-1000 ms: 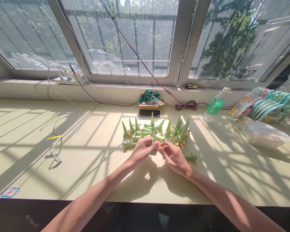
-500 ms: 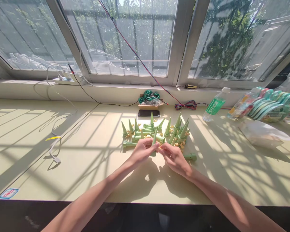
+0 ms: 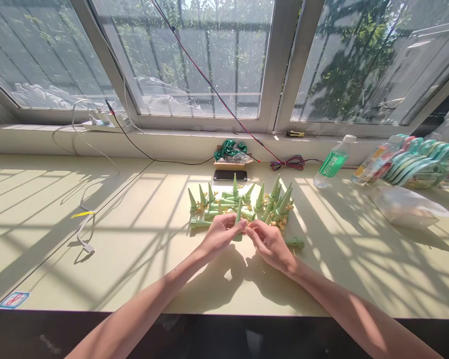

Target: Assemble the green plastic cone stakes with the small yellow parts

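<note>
My left hand (image 3: pixel 220 233) pinches a green cone-shaped spike (image 3: pixel 238 215) that points up between the two hands. My right hand (image 3: pixel 270 243) meets it from the right, fingertips closed on a small yellow piece (image 3: pixel 249 227) at the spike's base. Behind the hands lies a cluster of green spikes (image 3: pixel 247 202), some upright, some on their sides, with small yellow parts among them. One green spike (image 3: pixel 295 243) lies alone just right of my right hand.
A black phone (image 3: pixel 230 175) and a green bundle on a small board (image 3: pixel 231 152) lie behind the cluster. A water bottle (image 3: pixel 332 162), stacked coloured items (image 3: pixel 415 162) and a plastic bag (image 3: pixel 406 209) sit at the right. White cables (image 3: pixel 86 219) trail at the left; windows run behind.
Almost nothing: both hands stay together at the spike, with only slight finger movement and a small camera shift.
</note>
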`<action>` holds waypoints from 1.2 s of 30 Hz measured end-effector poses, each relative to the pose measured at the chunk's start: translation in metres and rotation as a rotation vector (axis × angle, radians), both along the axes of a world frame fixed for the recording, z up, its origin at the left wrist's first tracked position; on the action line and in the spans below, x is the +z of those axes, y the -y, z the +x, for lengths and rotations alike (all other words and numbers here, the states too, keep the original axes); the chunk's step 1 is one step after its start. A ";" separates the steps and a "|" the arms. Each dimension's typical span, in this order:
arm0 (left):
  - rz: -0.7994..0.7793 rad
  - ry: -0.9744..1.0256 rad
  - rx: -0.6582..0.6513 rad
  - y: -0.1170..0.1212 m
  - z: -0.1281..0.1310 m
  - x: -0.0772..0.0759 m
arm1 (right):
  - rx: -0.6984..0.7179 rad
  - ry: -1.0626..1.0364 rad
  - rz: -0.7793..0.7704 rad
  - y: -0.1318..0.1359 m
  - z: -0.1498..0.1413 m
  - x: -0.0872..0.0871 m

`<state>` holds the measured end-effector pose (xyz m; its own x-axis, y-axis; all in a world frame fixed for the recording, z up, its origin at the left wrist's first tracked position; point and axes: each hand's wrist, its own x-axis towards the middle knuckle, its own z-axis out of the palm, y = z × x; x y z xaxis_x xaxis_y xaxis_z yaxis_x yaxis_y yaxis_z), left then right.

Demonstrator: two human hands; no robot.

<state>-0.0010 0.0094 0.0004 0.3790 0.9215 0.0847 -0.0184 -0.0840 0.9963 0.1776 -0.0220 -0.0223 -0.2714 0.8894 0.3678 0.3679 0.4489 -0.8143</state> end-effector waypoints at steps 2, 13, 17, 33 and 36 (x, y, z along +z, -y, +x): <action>-0.007 0.009 0.012 0.001 0.001 0.002 | 0.002 -0.017 0.002 0.000 -0.001 0.000; -0.027 -0.013 -0.001 0.002 -0.001 0.005 | 0.061 -0.090 -0.023 -0.001 0.000 -0.001; 0.022 -0.036 0.004 0.001 -0.002 0.002 | 0.072 -0.099 -0.024 -0.002 0.001 -0.003; 0.016 0.019 -0.055 0.001 -0.001 0.000 | 0.047 -0.028 0.031 -0.002 0.002 -0.001; -0.001 0.025 -0.022 0.001 0.000 -0.001 | 0.004 -0.018 0.013 -0.001 0.001 -0.001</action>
